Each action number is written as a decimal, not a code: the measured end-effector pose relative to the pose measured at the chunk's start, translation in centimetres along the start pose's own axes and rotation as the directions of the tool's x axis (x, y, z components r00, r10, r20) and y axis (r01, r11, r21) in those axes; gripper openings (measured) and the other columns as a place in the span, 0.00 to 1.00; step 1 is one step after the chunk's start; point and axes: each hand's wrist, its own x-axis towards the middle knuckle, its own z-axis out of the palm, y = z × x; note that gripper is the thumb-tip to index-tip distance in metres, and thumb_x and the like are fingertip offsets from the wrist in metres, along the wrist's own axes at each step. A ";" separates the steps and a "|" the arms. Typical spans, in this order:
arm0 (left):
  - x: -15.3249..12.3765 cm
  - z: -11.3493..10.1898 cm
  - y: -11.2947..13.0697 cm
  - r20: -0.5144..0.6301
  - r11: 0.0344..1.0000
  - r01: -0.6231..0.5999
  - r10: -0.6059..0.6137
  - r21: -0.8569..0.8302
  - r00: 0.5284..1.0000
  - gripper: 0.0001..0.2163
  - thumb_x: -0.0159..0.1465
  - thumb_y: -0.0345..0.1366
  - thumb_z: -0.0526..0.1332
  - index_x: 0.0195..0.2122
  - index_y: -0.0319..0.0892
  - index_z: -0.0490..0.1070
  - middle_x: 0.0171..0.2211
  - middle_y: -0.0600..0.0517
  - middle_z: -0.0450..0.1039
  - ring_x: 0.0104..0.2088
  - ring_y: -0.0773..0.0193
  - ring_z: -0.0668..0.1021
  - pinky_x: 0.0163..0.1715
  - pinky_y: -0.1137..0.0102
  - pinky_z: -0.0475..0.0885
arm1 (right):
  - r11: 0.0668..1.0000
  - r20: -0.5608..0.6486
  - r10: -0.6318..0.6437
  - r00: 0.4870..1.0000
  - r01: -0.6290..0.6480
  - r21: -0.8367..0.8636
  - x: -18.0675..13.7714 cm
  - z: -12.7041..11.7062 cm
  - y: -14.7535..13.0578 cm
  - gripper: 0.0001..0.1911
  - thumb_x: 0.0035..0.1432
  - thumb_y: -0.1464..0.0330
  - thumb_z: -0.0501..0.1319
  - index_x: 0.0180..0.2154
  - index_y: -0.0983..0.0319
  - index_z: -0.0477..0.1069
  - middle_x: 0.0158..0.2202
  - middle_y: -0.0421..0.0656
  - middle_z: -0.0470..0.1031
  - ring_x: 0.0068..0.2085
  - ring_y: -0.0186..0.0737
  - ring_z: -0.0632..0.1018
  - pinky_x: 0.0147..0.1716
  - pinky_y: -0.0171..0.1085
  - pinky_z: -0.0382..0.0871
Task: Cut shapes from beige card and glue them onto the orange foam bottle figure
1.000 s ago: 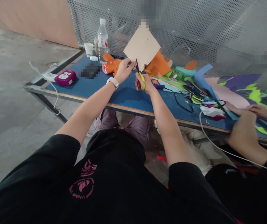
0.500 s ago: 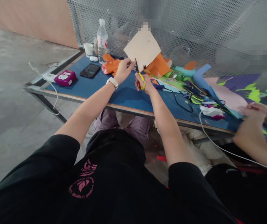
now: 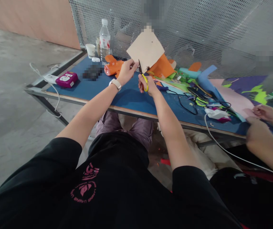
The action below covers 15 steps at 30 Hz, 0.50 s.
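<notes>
A square beige sheet of paper (image 3: 147, 47) stands tilted on one corner above the back of the blue table. My left hand (image 3: 126, 72), with a pale band on its wrist, pinches the sheet's lower left edge between thumb and fingers. Yellow-handled scissors (image 3: 145, 83) are in my right hand (image 3: 150, 86), their dark blades pointing up at the sheet's lower edge. From this angle I cannot tell whether the blades are apart or closed on the paper. Orange paper (image 3: 163, 66) lies just behind and to the right of the beige sheet.
Left on the table (image 3: 79, 92) are a purple box (image 3: 66, 79), a blurred dark item, a paper cup (image 3: 90, 51) and a water bottle (image 3: 105, 41). Coloured scraps and a black cable (image 3: 183, 106) spread rightward. A co-worker's hands (image 3: 262, 116) hold pink paper (image 3: 234, 98). Metal mesh stands behind.
My hands, the scissors and the beige sheet stay almost still. At the right, the co-worker's hands have shifted a little along the pink paper and moved slightly rightward.
</notes>
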 end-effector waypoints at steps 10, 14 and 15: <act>-0.1 0.1 0.2 -0.016 0.999 0.035 -0.036 -0.023 0.999 0.26 0.87 0.41 0.84 0.35 0.52 0.72 0.25 0.58 0.65 0.25 0.60 0.78 0.29 0.70 0.78 | 1.000 -0.022 0.004 1.000 -0.004 0.020 -0.1 0.2 -0.1 0.41 0.78 0.32 0.81 0.35 0.54 0.68 0.23 0.37 0.72 0.20 0.33 0.72 0.18 0.32 0.66; -0.4 0.3 0.5 -0.033 0.999 0.033 -0.034 -0.042 0.999 0.29 0.88 0.36 0.83 0.32 0.52 0.69 0.25 0.58 0.65 0.25 0.61 0.78 0.29 0.70 0.77 | 1.000 0.002 -0.011 1.000 0.011 0.024 0.1 0.0 0.2 0.41 0.83 0.30 0.76 0.35 0.54 0.68 0.24 0.38 0.74 0.21 0.32 0.72 0.18 0.32 0.65; -0.4 0.3 0.5 -0.042 0.998 0.027 -0.029 -0.049 0.999 0.29 0.88 0.36 0.83 0.32 0.51 0.69 0.25 0.58 0.65 0.25 0.61 0.78 0.29 0.70 0.77 | 1.000 0.008 -0.006 1.000 0.006 0.026 0.1 0.0 0.3 0.41 0.85 0.30 0.74 0.36 0.54 0.68 0.24 0.37 0.74 0.20 0.31 0.72 0.18 0.31 0.65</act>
